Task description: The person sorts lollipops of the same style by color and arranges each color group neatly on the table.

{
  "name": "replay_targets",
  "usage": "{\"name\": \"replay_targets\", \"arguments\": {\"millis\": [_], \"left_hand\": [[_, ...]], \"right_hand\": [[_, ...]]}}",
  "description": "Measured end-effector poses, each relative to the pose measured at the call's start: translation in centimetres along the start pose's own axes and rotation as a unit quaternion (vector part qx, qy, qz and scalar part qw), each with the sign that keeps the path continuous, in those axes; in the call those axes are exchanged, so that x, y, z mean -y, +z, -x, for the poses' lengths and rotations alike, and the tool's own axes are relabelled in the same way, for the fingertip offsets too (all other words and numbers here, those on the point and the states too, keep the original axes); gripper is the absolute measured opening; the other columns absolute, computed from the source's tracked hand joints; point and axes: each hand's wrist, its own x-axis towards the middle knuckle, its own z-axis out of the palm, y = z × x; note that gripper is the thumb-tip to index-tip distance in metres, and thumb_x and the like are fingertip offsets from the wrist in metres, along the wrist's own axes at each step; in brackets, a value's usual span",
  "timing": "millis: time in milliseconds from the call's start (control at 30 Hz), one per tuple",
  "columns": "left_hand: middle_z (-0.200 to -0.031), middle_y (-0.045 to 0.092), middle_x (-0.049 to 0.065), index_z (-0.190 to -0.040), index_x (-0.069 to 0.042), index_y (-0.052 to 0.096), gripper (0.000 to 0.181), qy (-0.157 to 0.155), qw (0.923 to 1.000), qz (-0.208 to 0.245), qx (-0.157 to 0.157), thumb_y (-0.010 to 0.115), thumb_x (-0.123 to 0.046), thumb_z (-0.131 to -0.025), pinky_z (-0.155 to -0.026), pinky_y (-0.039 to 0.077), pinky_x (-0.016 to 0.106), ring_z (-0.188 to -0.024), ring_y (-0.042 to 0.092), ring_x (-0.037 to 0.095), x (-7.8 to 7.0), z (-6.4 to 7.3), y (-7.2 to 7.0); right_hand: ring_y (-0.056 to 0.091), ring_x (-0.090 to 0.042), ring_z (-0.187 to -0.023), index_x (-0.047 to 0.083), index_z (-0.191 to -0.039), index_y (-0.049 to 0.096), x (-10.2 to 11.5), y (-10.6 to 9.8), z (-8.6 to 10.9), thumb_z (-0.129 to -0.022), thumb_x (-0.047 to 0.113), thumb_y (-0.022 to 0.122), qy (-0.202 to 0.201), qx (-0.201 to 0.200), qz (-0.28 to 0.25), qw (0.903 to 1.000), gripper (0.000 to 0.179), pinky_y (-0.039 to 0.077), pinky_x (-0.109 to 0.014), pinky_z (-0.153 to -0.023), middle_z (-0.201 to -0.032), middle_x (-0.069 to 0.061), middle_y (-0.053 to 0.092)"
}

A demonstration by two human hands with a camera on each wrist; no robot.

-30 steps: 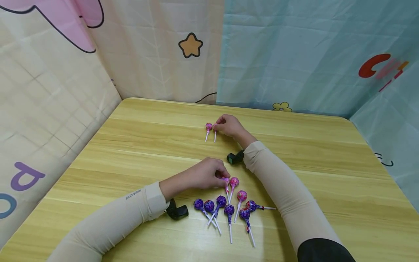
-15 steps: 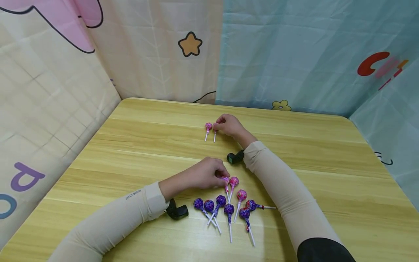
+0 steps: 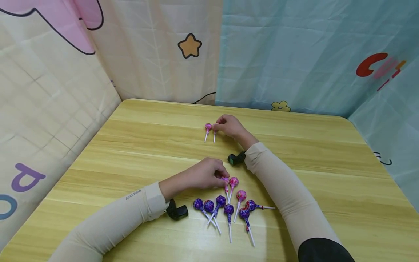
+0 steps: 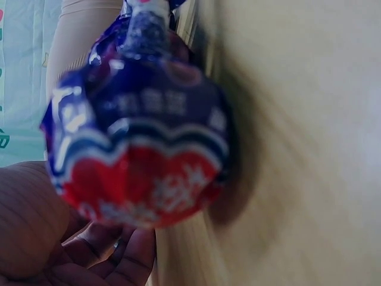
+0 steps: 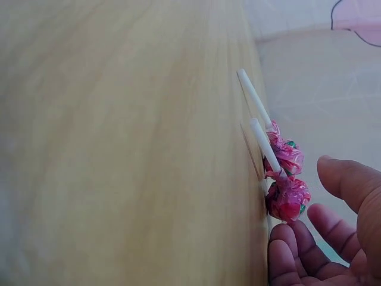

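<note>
In the head view my left hand (image 3: 203,174) pinches the wrapped head of a pink lollipop (image 3: 226,189) at the top of the pile. A purple-and-red lollipop (image 4: 137,137) covers much of the left wrist view, hiding part of that hand. Farther off, my right hand (image 3: 231,127) is at another pink lollipop (image 3: 214,137). The right wrist view shows its fingertips against that lollipop's head (image 5: 290,199), with the thumb apart from it. A similar pink lollipop (image 3: 208,127) lies just left of it, its stick pointing the same way.
Between my forearms lie several purple lollipops (image 3: 229,210) and two more pink lollipops (image 3: 241,195), some with crossed sticks. A black wrist camera (image 3: 177,210) sits at my left wrist and a second black camera (image 3: 236,159) at my right. Printed curtains (image 3: 278,54) stand behind the wooden table (image 3: 147,138).
</note>
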Motion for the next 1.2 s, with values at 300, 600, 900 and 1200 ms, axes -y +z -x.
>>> {"name": "replay_targets", "arguments": {"millis": [300,600,900,1200], "left_hand": [[-0.087,0.062,-0.006,-0.102,-0.008,0.077,0.015,-0.004,1.0000,-0.002,0.001,0.077,-0.013,-0.088,-0.071,0.050,0.023,-0.077,0.057,0.007,-0.1,-0.1,0.0],[-0.087,0.062,-0.006,-0.101,-0.007,0.077,0.015,-0.005,1.0000,0.000,0.002,0.077,-0.012,-0.087,-0.071,0.050,0.023,-0.077,0.057,0.007,0.0,-0.1,-0.1],[-0.086,0.062,-0.006,-0.100,-0.007,0.077,0.014,0.000,1.0000,0.003,-0.002,0.077,-0.011,-0.087,-0.070,0.050,0.023,-0.077,0.057,0.008,0.1,-0.2,-0.1],[-0.084,0.061,-0.006,-0.099,-0.007,0.077,0.014,-0.002,1.0000,0.006,0.000,0.077,-0.011,-0.086,-0.069,0.050,0.023,-0.075,0.056,0.008,0.2,-0.2,-0.1]], "right_hand": [[0.050,-0.024,-0.091,0.008,-0.114,0.060,0.0,-1.2,0.7,-0.094,0.031,0.070,-0.012,0.011,0.008,0.9998,0.033,0.044,-0.031,-0.073,-0.111,-0.008,0.058],[0.055,-0.026,-0.104,0.008,-0.112,0.061,0.4,-2.6,3.6,-0.096,0.025,0.068,-0.068,0.016,0.010,0.9975,0.025,0.048,-0.039,-0.086,-0.113,-0.009,0.061],[0.058,-0.024,-0.101,0.005,-0.113,0.063,0.5,-4.2,8.1,-0.096,0.025,0.068,-0.109,0.041,0.007,0.9932,0.027,0.049,-0.041,-0.085,-0.107,-0.007,0.063],[0.060,-0.020,-0.100,0.005,-0.111,0.065,-0.4,-5.1,13.1,-0.096,0.023,0.069,-0.131,0.062,0.049,0.9882,0.024,0.050,-0.041,-0.085,-0.104,-0.003,0.065]]}}
